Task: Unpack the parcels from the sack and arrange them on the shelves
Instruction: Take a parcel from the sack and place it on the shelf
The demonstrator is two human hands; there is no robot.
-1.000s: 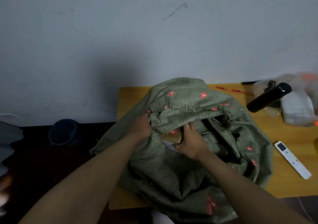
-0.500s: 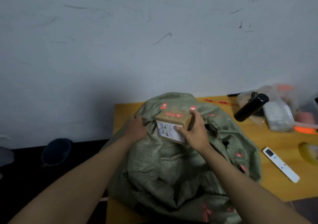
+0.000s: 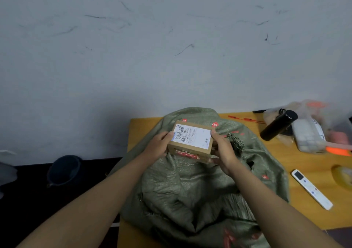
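- Two hands hold one parcel (image 3: 191,140) over the sack (image 3: 190,190); I take the sack as my landmark for all places.
- My left hand (image 3: 158,147) grips the left end of the parcel, thumb on the top edge by the label, the other fingers curled under, where I cannot see them.
- My right hand (image 3: 223,149) grips the right end, thumb on the upper right corner of the label, fingers wrapped round the side and the bottom.
- The parcel is a small brown cardboard box, a little tilted. Its white shipping label with a barcode faces up, and a strip of red printed tape runs along the near side. It is above the upper middle of the sack; whether it touches the fabric I cannot tell.
- The sack is grey-green woven material with red marks, crumpled in a heap on the yellow wooden table (image 3: 312,164). Its near part hangs over the front edge of the table.
- Right of the sack, near the wall, a black bottle (image 3: 278,125) lies tilted against a clear plastic bag (image 3: 308,131) with white and pink things inside.
- Right of the sack, nearer to me, a white remote control (image 3: 312,189) lies flat on the table, apart from the sack.
- Left of the sack, down on the dark floor, stands a dark bucket (image 3: 63,168), well apart from the table.
- Behind the sack is a pale wall (image 3: 152,48) with thin dark scratches.
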